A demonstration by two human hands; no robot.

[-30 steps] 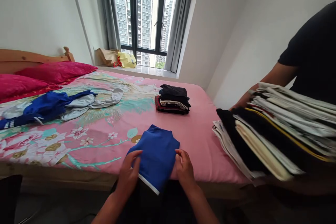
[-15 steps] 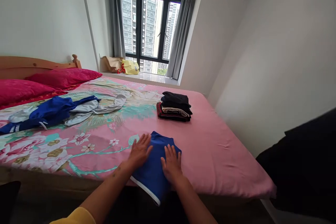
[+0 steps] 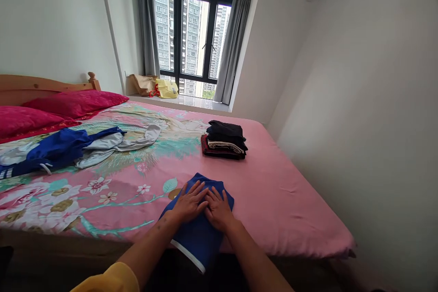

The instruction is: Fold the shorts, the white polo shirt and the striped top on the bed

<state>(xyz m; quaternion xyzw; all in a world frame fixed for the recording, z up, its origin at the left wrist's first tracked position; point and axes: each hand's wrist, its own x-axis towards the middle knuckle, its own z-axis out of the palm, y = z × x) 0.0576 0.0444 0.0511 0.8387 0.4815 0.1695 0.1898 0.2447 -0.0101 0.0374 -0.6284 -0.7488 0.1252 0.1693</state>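
A blue garment with a white hem (image 3: 201, 242) lies partly folded at the front edge of the bed, its hemmed end hanging over the side. My left hand (image 3: 190, 202) rests flat on its upper part with the fingers stretched out. Beside it, my right hand (image 3: 218, 210) also lies flat on the cloth, fingers extended. The two hands meet at their fingertips and thumbs near the middle of the garment. Which kind of garment it is, I cannot tell.
A stack of folded dark clothes (image 3: 225, 139) sits farther back on the pink flowered bedsheet (image 3: 273, 191). Loose blue clothing (image 3: 63, 148) and a grey garment (image 3: 112, 145) lie crumpled at left. Red pillows (image 3: 75, 102) rest by the wooden headboard (image 3: 44, 83). Bags (image 3: 167, 88) stand on the windowsill.
My hands have come together on the blue garment, the left moving right and the right moving slightly left. The view has shifted a little, and the dark shape at far right is mostly gone.
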